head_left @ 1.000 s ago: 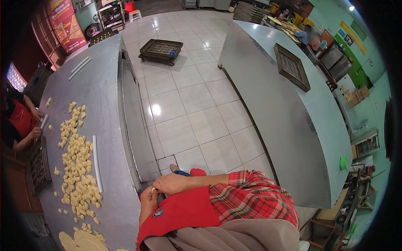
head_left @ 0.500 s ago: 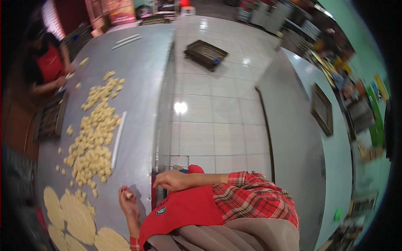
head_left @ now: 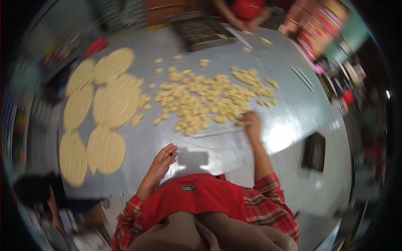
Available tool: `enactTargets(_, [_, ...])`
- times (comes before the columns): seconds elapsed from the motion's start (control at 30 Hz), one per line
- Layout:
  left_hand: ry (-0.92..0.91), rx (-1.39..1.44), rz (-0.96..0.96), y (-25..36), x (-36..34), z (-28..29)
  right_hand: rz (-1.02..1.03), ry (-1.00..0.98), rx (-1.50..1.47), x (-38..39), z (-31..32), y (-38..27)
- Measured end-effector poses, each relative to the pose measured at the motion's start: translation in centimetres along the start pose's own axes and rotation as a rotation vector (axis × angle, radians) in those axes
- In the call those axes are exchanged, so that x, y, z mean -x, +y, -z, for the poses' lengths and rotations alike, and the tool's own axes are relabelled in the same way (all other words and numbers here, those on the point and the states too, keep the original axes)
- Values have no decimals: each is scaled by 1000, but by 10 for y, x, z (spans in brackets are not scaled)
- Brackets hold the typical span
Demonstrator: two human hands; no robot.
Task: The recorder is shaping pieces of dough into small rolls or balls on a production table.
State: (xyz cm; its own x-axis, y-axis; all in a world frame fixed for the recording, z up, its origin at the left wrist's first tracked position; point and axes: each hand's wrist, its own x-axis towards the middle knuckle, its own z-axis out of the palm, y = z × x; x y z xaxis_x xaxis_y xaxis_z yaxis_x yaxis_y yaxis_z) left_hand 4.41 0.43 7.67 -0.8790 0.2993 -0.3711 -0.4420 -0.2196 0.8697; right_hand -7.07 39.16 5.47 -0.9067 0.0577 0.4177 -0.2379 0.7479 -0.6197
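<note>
A spread pile of small pale dough pieces [head_left: 194, 98] lies on the steel table. My right hand [head_left: 252, 124] reaches onto its near right edge, fingers curled and blurred, so what they hold is unclear. A pale rod [head_left: 213, 133] lies just left of that hand, below the pile. My left hand [head_left: 163, 161] hangs over the table's near part, fingers loosely apart, with a small dark spot at them that I cannot make out. Left of the pile are several flattened dough sheets [head_left: 115, 100].
A dark moulded tray [head_left: 194, 33] sits at the far edge beside a co-worker's hands [head_left: 240, 23]. More rods [head_left: 302, 78] lie at the right end. Beyond that, a low dark trolley [head_left: 313, 152] stands on tiles. Another person [head_left: 52, 201] is partly visible at lower left.
The view has swung left to face the table. My hands, earlier close together by the apron, are now apart, with my right hand stretched out to the dough pieces.
</note>
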Motion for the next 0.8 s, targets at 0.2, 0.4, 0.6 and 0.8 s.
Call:
enactTargets(0.2, [903,-757,-177,-6,57,111,199,216,559,-91,18,12])
enactTargets(0.4, [1537,-1064,-68,-26,114,252,434,-227,109,-26,-104,-83])
enactTargets(0.6, [1608,-1076,69,-18,100,332,588,-564,-135,62,-154,-180])
enactTargets(0.8, [1361,-925,185,-11,118,319,570,-632,-121,86,-174,-185])
